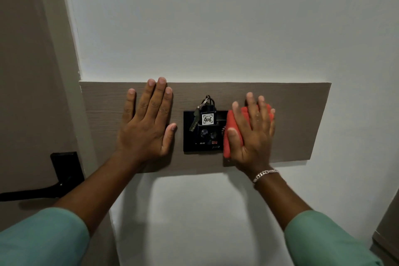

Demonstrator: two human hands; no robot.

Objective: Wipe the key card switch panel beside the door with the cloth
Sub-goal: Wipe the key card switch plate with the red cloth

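A black key card switch panel [203,139] is set in a brown wooden board [298,119] on the white wall. A key fob labelled 406 [207,117] with a key on a ring sits in the panel's slot. My right hand [252,134] lies flat and presses a folded red cloth [232,129] against the panel's right edge and the board beside it. The cloth hides the panel's right part. My left hand [148,121] rests flat on the board just left of the panel, fingers apart, holding nothing.
A door [28,71] stands at the left with a black lever handle [43,190] and lock plate [65,166]. White wall [216,17] surrounds the board. A brown furniture edge [388,229] shows at the lower right.
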